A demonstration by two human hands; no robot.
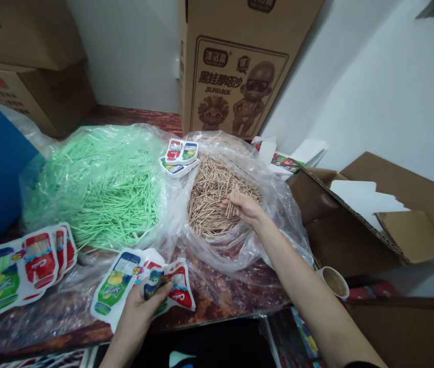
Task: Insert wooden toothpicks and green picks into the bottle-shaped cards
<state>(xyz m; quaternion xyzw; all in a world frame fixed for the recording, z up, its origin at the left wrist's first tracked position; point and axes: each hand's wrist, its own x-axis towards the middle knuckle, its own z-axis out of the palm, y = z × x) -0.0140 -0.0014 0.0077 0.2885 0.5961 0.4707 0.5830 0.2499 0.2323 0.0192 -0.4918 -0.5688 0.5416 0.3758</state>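
Observation:
My left hand (145, 304) is closed on a printed pouch (180, 281) with red Cola and green Sprite pictures, at the table's front edge. Beneath and beside it lie more such pouches (115, 278). My right hand (245, 208) is closed around a small bunch of thin brown sticks (232, 207), over the pile of brown sticks (209, 204) in an open clear plastic bag (217, 253). Left of that, a second clear bag holds a heap of light green sticks (117, 199). Two or so small pouches (180, 156) rest between the bags.
Filled pouches (21, 271) overlap at the table's left. A large carton (235, 76) stands behind the bags, and stacked cartons (28, 87) at the back left. On the right are an open cardboard box (355, 240) and a paper cup (334, 282) near my right forearm.

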